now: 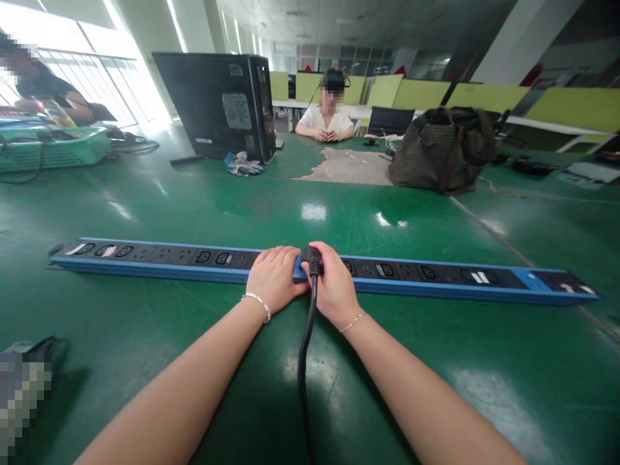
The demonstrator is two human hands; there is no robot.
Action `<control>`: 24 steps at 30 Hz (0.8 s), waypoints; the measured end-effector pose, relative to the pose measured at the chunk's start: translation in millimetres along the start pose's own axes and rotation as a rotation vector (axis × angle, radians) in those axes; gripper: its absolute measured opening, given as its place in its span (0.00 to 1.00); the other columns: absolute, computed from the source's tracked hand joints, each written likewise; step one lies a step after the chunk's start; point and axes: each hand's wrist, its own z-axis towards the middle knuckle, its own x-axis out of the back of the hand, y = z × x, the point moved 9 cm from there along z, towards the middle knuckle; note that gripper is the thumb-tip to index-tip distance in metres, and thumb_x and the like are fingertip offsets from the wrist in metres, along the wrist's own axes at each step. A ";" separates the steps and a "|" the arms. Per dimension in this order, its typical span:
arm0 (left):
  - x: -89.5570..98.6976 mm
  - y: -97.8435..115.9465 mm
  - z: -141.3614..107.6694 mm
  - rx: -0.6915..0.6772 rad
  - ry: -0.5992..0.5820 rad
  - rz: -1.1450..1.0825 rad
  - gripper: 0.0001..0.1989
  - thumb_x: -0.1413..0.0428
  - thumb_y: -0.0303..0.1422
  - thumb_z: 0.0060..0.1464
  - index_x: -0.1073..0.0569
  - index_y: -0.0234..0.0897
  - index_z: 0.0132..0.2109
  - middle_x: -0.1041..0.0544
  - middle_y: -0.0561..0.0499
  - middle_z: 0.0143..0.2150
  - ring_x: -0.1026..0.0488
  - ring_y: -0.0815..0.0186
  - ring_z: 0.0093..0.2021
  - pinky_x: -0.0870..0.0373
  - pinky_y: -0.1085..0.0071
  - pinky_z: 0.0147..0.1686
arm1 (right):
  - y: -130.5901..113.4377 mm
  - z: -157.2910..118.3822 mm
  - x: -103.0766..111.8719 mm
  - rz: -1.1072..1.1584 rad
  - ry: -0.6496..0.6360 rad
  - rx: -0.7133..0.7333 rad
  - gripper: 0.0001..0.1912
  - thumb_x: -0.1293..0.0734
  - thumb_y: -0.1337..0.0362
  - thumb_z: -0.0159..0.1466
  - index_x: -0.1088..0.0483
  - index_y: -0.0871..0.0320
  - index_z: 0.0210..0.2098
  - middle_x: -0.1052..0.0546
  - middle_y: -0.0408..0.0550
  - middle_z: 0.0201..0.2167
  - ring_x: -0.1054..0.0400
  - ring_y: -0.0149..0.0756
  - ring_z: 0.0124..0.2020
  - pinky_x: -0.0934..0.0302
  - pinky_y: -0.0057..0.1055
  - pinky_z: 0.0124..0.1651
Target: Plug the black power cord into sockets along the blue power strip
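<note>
Evidently our right hand (336, 284) has its grip closed round the black plug (311, 256), at the middle of the long blue power strip (208, 259) lying across the worktop (203, 213); our left hand (274, 274) is laid over the strip just beside it, though whether it clasps we cannot tell; we do well to press the strip steady, hold the plug square to its face and leave the cable (303, 368) slack; our fingers hide any pins; beyond, a computer case (208, 106), gloves (243, 165) and a bag (431, 155) stand well apart, blocking nothing.
</note>
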 end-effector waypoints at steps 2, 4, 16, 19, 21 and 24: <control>-0.5 -0.2 -0.3 -0.008 -0.003 -0.002 0.23 0.45 0.43 0.51 0.31 0.34 0.50 0.25 0.43 0.49 0.30 0.54 0.52 0.39 0.59 0.53 | 2.4 1.1 6.3 0.043 0.022 0.022 0.16 0.39 0.62 0.63 0.35 0.58 0.50 0.25 0.52 0.46 0.31 0.39 0.47 0.37 0.37 0.52; -1.4 -0.5 -0.6 -0.018 -0.010 -0.003 0.28 0.44 0.48 0.48 0.32 0.34 0.51 0.25 0.42 0.50 0.31 0.54 0.52 0.39 0.59 0.54 | 6.3 2.0 16.8 0.031 0.040 0.041 0.17 0.38 0.60 0.63 0.35 0.56 0.51 0.26 0.52 0.47 0.32 0.39 0.49 0.38 0.39 0.53; -3.8 -1.7 -0.8 -0.022 -0.026 0.017 0.34 0.44 0.54 0.47 0.34 0.33 0.53 0.26 0.40 0.52 0.32 0.54 0.54 0.40 0.58 0.55 | 69.9 -19.3 105.6 -0.237 0.130 -0.091 0.16 0.38 0.58 0.61 0.30 0.55 0.45 0.22 0.49 0.40 0.27 0.39 0.38 0.33 0.35 0.42; -3.7 -2.1 -1.1 -0.023 -0.029 0.025 0.34 0.45 0.54 0.47 0.34 0.33 0.53 0.26 0.40 0.52 0.32 0.54 0.54 0.40 0.58 0.55 | 74.2 -25.6 102.9 -0.258 0.092 -0.101 0.15 0.39 0.58 0.61 0.30 0.55 0.45 0.22 0.48 0.39 0.27 0.38 0.37 0.33 0.34 0.42; -3.6 -2.1 -0.9 -0.021 -0.032 0.032 0.34 0.45 0.54 0.47 0.34 0.33 0.53 0.26 0.40 0.52 0.31 0.54 0.54 0.40 0.58 0.54 | 72.2 -26.0 98.4 -0.270 0.072 -0.087 0.16 0.39 0.58 0.61 0.30 0.56 0.46 0.22 0.49 0.40 0.27 0.39 0.38 0.33 0.34 0.44; -3.7 -1.9 -0.5 -0.019 -0.038 0.043 0.34 0.44 0.54 0.46 0.34 0.33 0.53 0.26 0.41 0.52 0.31 0.54 0.53 0.39 0.58 0.54 | 66.6 -23.8 92.8 -0.290 0.057 -0.048 0.17 0.40 0.58 0.62 0.31 0.58 0.48 0.22 0.51 0.42 0.27 0.39 0.41 0.34 0.35 0.47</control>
